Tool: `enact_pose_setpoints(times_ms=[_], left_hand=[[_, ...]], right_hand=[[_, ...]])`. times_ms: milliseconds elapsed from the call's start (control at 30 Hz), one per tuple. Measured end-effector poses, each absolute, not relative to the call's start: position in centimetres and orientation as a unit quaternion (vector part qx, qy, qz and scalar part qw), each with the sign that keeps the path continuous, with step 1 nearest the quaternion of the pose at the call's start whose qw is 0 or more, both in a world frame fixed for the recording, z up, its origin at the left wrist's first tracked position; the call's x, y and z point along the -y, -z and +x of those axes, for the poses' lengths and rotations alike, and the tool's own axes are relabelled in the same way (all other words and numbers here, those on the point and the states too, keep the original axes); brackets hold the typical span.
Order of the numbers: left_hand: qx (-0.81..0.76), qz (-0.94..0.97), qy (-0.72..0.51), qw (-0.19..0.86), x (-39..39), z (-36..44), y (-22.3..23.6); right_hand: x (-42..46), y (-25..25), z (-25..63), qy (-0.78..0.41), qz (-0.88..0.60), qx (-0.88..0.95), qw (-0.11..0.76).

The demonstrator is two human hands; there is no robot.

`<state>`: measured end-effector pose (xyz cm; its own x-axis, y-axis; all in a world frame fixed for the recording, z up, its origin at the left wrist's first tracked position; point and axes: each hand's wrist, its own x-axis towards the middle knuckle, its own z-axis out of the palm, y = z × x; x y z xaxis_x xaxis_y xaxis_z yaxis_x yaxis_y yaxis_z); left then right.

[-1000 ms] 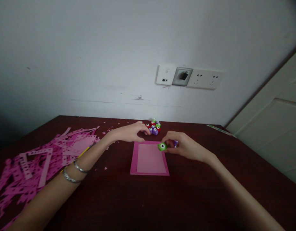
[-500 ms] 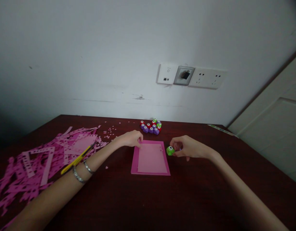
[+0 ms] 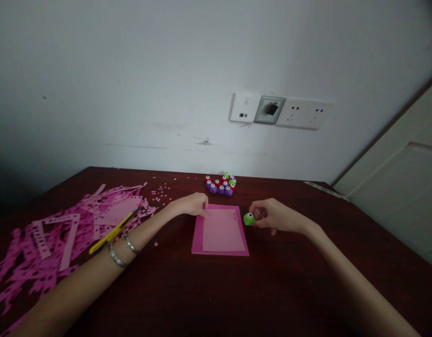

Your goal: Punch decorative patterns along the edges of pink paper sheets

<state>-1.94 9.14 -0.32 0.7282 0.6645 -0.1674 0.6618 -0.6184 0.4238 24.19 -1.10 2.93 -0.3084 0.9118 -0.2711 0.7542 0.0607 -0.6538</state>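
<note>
In front of me lies a light pink sheet of paper [image 3: 223, 231] on a slightly larger, darker pink sheet [image 3: 197, 239]. A few small holes or marks show near the light sheet's upper right corner. My left hand [image 3: 194, 204] is closed at the upper left of the sheets, its thumb and fingers pinching the paper's edge. Just off the right edge, my right hand [image 3: 268, 215] grips a small green craft punch [image 3: 249, 219] with a white round top between thumb and fingers. The punch and the paper look apart or barely touching; I cannot tell which.
Several red, purple and green craft punches [image 3: 221, 186] cluster near the wall. On the left are a heap of punched pink paper strips [image 3: 66, 229], a yellow cutter knife [image 3: 114, 231] and tiny punched bits [image 3: 161, 191]. A thin strip [image 3: 326, 190] lies at the back right. Sockets [image 3: 303, 113] are on the wall.
Hardly anything differs: the view has shifted slightly. Both hands keep their places, the left on the paper and the right around the green craft punch.
</note>
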Motion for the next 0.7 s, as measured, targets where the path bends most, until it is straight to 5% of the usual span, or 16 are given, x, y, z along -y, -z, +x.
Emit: enact_pose_setpoints(times_ms=[700], left_hand=[[-0.393,0.772,-0.089,0.491,-10.8,-3.5,-0.8]], right_hand=[[0.8,-2.5,24.3,-0.375,-0.571,0.718,0.130]])
